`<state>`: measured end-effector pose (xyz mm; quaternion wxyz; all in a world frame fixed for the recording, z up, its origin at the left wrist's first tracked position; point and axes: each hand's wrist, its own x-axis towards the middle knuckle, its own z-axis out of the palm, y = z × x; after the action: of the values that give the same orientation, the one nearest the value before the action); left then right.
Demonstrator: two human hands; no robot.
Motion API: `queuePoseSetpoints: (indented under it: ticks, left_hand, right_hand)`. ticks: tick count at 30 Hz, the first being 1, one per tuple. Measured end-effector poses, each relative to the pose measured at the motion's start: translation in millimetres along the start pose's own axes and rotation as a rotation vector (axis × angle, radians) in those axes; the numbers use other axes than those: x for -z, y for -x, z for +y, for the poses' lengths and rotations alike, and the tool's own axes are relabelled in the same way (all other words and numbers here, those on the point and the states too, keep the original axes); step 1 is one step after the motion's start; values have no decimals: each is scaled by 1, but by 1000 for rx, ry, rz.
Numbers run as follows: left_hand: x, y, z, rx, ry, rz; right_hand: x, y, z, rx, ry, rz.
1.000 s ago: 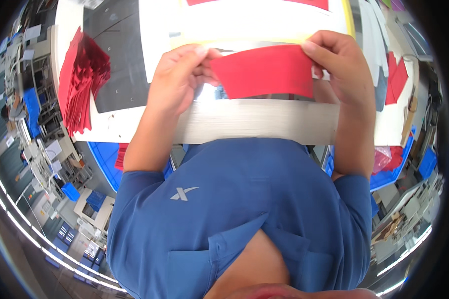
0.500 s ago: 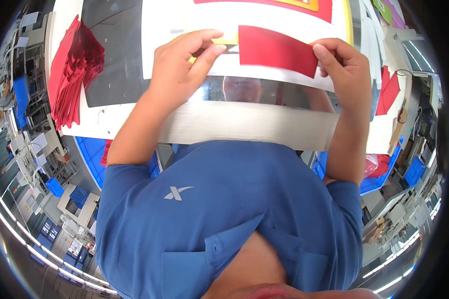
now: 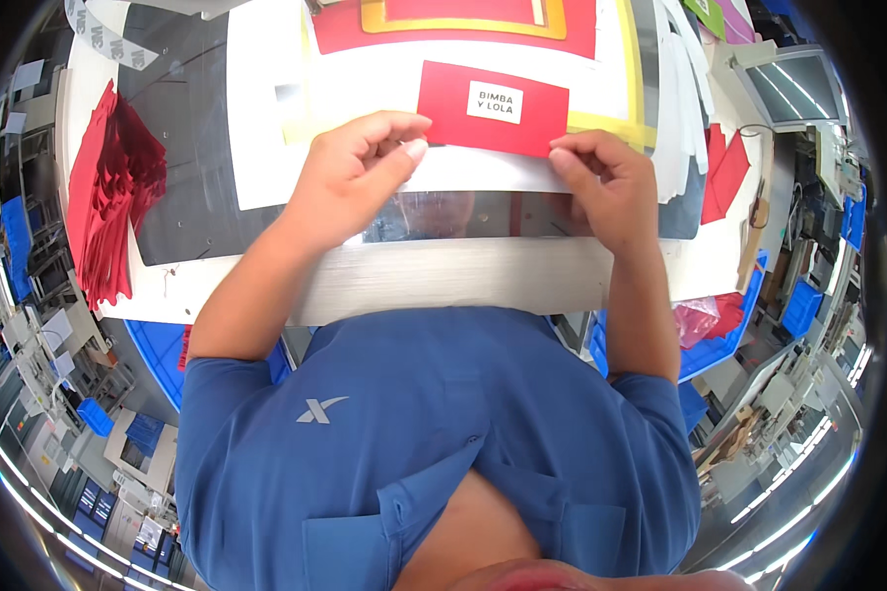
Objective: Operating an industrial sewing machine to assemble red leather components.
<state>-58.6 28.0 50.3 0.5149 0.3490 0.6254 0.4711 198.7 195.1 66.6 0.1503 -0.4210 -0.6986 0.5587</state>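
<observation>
A flat red rectangular piece [image 3: 443, 103], with a white printed patch [image 3: 495, 102] on its face, is held slightly tilted above a white sheet. My right hand [image 3: 611, 187] pinches its lower right corner between thumb and fingers. At the lower left corner, the thumb and fingertips of my left hand [image 3: 350, 172] close on the edge. Beyond the piece lies a larger red sheet [image 3: 340, 30] with a yellow-orange frame [image 3: 463, 30] on it.
A fanned stack of red pieces [image 3: 108, 207] stands at the left by a dark mat [image 3: 187, 138]. White strips [image 3: 675, 118] and more red pieces [image 3: 724, 172] lie at the right. Below the table edge are blue bins [image 3: 153, 345], one holding red material in clear plastic.
The red piece has turned so its face with the white patch shows. My left fingertips, earlier apart from it, are now at its left corner. The view has shifted over the table.
</observation>
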Motion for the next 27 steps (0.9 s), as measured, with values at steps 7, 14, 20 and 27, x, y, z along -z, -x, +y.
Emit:
queuePoseSetpoints:
  ticks: [7,14,20,27]
  left_hand:
    - [-9,1,12,-328,-714,21]
    - [-7,-24,50,-749,-662,325]
    - [-2,-17,97,-399,-253,-211]
    - [-3,-19,41,-34,127,164]
  right_hand:
    - [-5,-29,-8,-53,142,54]
    - [12,-16,-61,581,270,-137]
    - [4,-16,-79,479,-274,-217]
    - [5,-32,-24,-53,-257,-278]
